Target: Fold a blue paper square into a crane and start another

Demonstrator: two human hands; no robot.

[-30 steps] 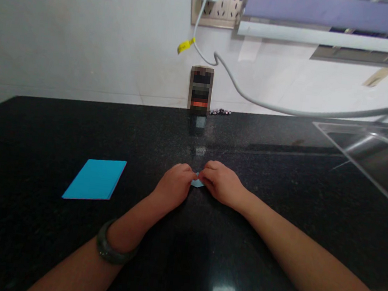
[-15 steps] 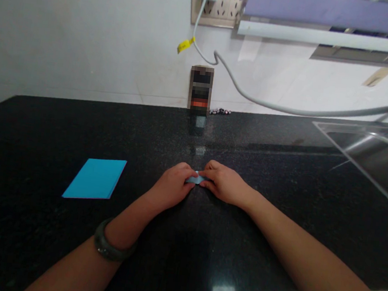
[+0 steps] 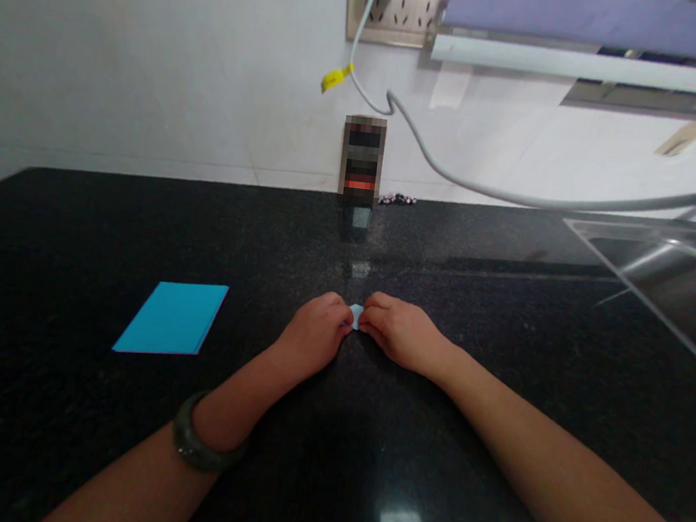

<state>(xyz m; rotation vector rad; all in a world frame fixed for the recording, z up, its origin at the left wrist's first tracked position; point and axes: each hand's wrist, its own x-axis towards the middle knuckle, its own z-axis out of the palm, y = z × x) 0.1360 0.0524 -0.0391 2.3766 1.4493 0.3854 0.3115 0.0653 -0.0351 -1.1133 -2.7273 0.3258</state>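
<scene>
A small folded piece of light blue paper (image 3: 355, 315) sits between my two hands on the black stone counter (image 3: 73, 246). My left hand (image 3: 313, 334) is curled, its fingertips pinching the paper's left side. My right hand (image 3: 399, 332) is curled too and pinches the right side. Most of the paper is hidden by my fingers. A dark bangle (image 3: 201, 445) circles my left wrist. A stack of bright blue paper sheets (image 3: 172, 329) lies flat to the left of my hands.
A small blurred dark object (image 3: 361, 162) stands against the white wall at the counter's back edge. A grey cable (image 3: 458, 173) runs from a wall socket (image 3: 393, 2) to the right. A metal sink (image 3: 667, 272) lies at the right.
My fingers have closed tighter on the small paper, so less of it shows than half a second ago. My hands stay in the same place.
</scene>
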